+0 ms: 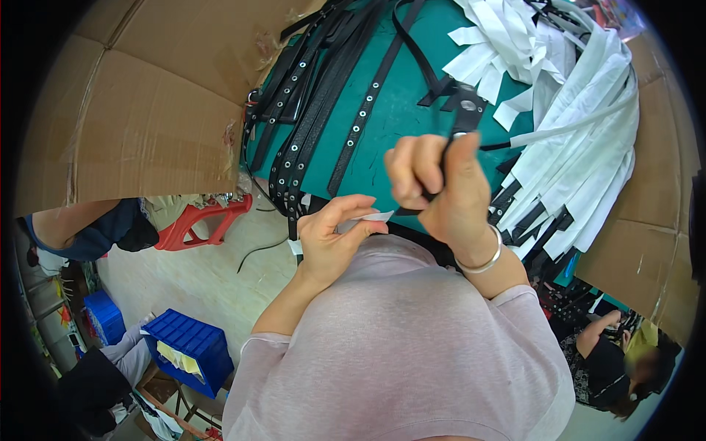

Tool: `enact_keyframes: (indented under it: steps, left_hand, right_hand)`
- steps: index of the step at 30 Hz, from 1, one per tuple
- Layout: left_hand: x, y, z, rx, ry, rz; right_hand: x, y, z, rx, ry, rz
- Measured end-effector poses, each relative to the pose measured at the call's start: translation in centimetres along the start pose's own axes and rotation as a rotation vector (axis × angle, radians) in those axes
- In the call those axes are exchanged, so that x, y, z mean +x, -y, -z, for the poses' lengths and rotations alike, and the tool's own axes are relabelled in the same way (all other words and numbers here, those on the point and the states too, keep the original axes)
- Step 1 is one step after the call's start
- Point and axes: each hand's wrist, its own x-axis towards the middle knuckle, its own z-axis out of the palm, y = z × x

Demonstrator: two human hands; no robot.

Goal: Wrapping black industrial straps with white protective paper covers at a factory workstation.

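Between tall brown cardboard walls (162, 110), we saw bare green tabletop (404, 110) dividing black eyelet-studded leather straps (360, 121) from heaped white strips (573, 147), while our hands worked above its near edge, close to our torso. Our left hand (327, 235) bent inward, thumb and fingertips pinched on a small white paper-like slip (376, 217) pointing rightward, its long axis crosswise; our raised right fist (456, 184) was clamped round a blurred, flat black piece with a silver disc (468, 110), which pointed lengthwise away from us.
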Motion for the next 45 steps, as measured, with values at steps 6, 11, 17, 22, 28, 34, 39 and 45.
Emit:
enact_keyframes:
  steps: [6, 11, 17, 22, 28, 34, 39, 45]
  left_hand:
    - [0.2, 0.4, 0.2, 0.05, 0.048, -0.087]
    - [0.1, 0.4, 0.1, -0.028, 0.049, -0.079]
    - [-0.1, -0.1, 1.7, -0.241, 0.182, 0.231]
    - [1.4, -0.3, 2.3, -0.509, 0.214, 0.371]
    - [2.7, -2.3, 1.6, -0.102, 0.175, 0.237]
    - [4.2, -0.8, 1.2, -0.17, 0.125, 0.052]
    - [4.5, 0.3, 2.2, 0.03, 0.179, 0.15]
    - [7.3, 2.6, 5.9, -0.267, 1.24, 0.398]
  right_hand:
    - [0.2, -1.6, -0.2, -0.124, 0.061, -0.044]
    - [0.0, -2.3, 0.3, -0.138, 0.109, -0.083]
    - [-0.2, -2.5, 1.8, -0.591, 0.207, 0.154]
    - [-1.0, -3.8, 2.3, -0.99, 0.234, 0.227]
    - [-1.7, -3.3, 3.8, -0.134, -0.234, -0.17]
    - [-2.2, -3.7, 1.6, -0.574, -0.157, -0.173]
    - [-2.4, -3.4, 2.5, -0.112, -0.412, -0.254]
    - [-2.2, -4.2, 3.6, -0.186, -0.285, -0.255]
